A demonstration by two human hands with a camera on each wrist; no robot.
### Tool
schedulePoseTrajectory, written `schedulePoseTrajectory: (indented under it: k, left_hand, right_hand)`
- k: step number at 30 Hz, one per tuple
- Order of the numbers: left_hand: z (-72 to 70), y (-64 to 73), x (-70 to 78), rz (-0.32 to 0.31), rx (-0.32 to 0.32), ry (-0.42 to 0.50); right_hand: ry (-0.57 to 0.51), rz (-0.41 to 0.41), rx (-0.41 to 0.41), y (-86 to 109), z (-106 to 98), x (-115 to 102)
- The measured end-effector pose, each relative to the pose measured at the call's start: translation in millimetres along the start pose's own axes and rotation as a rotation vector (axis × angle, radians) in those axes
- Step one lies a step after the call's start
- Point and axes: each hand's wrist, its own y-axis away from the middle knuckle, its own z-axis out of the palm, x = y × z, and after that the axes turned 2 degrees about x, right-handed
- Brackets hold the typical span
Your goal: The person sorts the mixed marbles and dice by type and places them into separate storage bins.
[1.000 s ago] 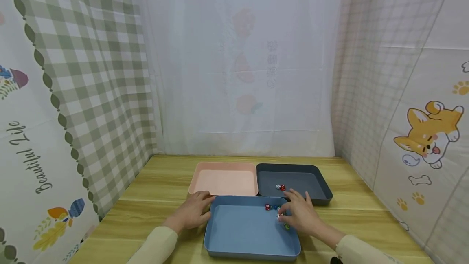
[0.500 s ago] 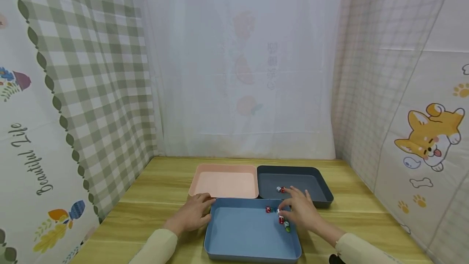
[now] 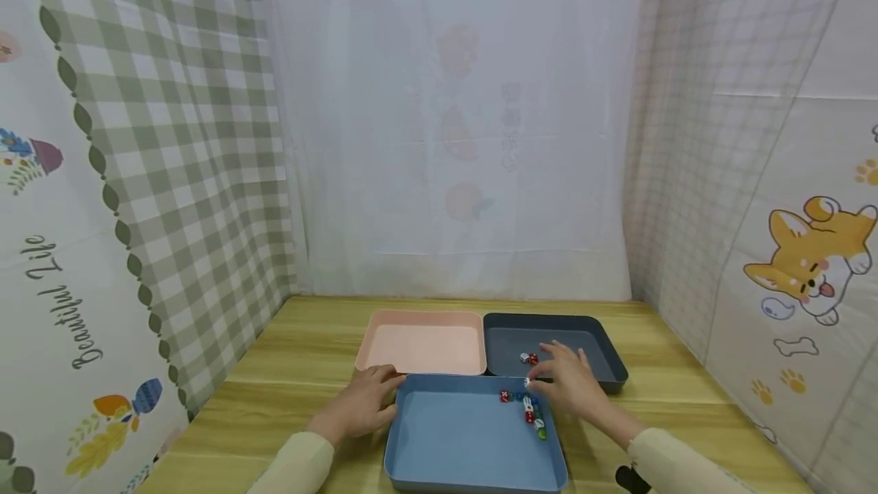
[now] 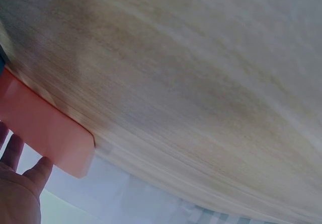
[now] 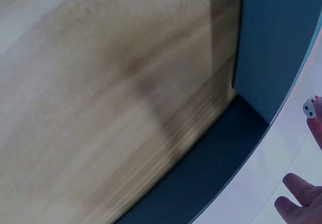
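Note:
My right hand (image 3: 568, 383) pinches a white die (image 5: 310, 107) with coloured dots between thumb and fingertip, over the far right part of the blue tray (image 3: 456, 433). Its other fingers spread outward. Inside that tray, several dice cluster at the right: a red die (image 3: 504, 396) at the far end, another red die (image 3: 529, 417) in the middle and a green die (image 3: 542, 434) nearest me. The dark tray (image 3: 583, 341) behind holds a white die (image 3: 524, 357) and a red die (image 3: 533, 359) side by side. Fingers relaxed, my left hand (image 3: 358, 406) touches the blue tray's left rim.
A pink tray (image 3: 420, 338) stands behind the blue one, left of the dark tray. All three sit on a wood-grain table (image 3: 309, 341). Checked cloth (image 3: 226, 136) hangs on the left, a white curtain (image 3: 466, 136) at the back, and printed cloth (image 3: 775, 174) on the right.
My right hand has lifted the white die from the cluster and moved slightly toward the dark tray, uncovering more dice. The left hand stays at the rim.

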Motion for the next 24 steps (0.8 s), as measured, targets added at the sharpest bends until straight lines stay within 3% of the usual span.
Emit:
schedulePoseTrajectory:
  k: [4,10,16,24]
  left_hand:
    - [0.9,-0.4,0.5,-0.008,-0.009,-0.005]
    - [-0.7,-0.6,2.2,0.018,0.028,-0.004]
    - [-0.4,-1.0,2.2,0.021,0.031,-0.004]
    - [1.6,-0.7,0.9,0.000,0.019,-0.005]
  right_hand:
    - [-0.017,0.021,-0.001,-2.5,-1.1,4.4]
    - [-0.014,0.014,0.026,-4.5,-2.6,8.5]
    - [0.029,0.011,0.053,-8.9,-6.4,15.3]
    - [0.103,0.075,0.055,-26.8,-10.5,29.5]
